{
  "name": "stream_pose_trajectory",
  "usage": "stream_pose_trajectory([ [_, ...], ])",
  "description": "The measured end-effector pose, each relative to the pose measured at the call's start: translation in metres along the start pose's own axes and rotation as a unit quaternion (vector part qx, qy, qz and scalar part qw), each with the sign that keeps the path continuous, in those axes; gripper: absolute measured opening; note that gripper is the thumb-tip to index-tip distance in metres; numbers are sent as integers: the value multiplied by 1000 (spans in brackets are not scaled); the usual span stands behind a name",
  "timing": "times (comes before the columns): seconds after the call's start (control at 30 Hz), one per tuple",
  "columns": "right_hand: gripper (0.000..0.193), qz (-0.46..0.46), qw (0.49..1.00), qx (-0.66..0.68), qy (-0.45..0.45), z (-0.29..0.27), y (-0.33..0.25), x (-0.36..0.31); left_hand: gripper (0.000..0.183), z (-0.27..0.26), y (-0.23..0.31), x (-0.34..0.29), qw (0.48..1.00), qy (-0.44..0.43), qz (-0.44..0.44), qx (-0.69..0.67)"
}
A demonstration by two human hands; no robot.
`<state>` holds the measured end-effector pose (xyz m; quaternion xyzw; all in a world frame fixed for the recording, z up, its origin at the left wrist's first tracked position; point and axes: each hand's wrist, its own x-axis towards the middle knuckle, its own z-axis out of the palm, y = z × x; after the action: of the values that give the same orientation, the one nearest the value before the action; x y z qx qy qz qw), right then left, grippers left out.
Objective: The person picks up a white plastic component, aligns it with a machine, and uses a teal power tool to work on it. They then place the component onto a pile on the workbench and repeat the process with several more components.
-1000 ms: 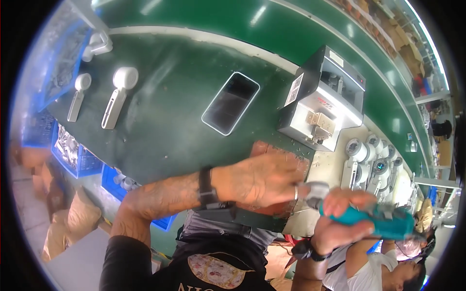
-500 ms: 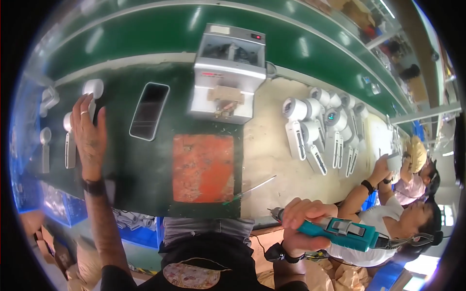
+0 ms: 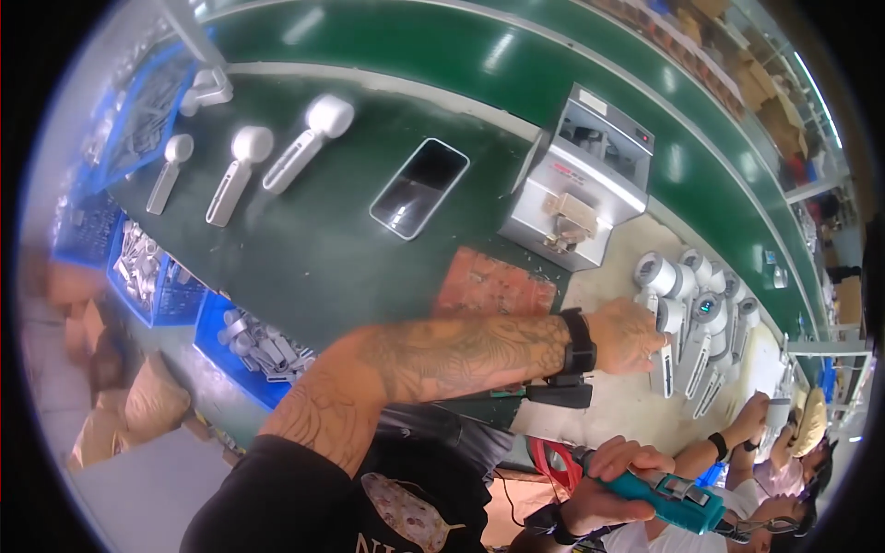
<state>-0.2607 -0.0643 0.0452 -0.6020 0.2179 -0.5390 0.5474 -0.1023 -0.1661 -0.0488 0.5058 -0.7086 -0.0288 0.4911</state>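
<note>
While right hand (image 3: 595, 504) clasps teal driver (image 3: 680, 503) | white devices (image 3: 709, 319) just beside left hand (image 3: 625, 339) (grip unclear)

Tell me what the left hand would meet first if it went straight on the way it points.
The left hand would most likely meet the white handheld device at its fingertips, in the cluster's near-left part. They overlap in this view, so contact is possible; depth is unclear.

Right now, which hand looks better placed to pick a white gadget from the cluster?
Probably the left hand: it is at the left side of the white gadgets, though its grip is unclear. The right hand is wrapped around a teal power tool.
</note>
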Motion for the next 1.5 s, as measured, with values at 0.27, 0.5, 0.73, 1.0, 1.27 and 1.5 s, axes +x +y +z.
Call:
stream_pose_trajectory([
  [0.27, 70, 20, 999, -3, -30, 12, 11, 12, 18, -12, -30, -11, 104, 22, -263, -959],
  [0.5, 72, 21, 999, -14, -44, 37, 19, 21, 9, -41, -11, 3, 576, 105, -214, -782],
  [0.73, 73, 6, 997, -61, -35, 31, 35, 33, 19, -124, 24, -13, 990, -50, -121, 54],
  [1.0, 71, 29, 993, -108, -44, 45, 62, 45, 30, -179, 23, -71, 987, 4, -153, -42],
  [1.27, 79, 82, 990, -94, -60, 56, 60, 56, 31, -172, 12, -78, 992, -30, -118, 17],
  [1.5, 81, 69, 994, -83, -15, 78, 31, 70, 27, -183, 14, -72, 993, -61, -104, 7],
])
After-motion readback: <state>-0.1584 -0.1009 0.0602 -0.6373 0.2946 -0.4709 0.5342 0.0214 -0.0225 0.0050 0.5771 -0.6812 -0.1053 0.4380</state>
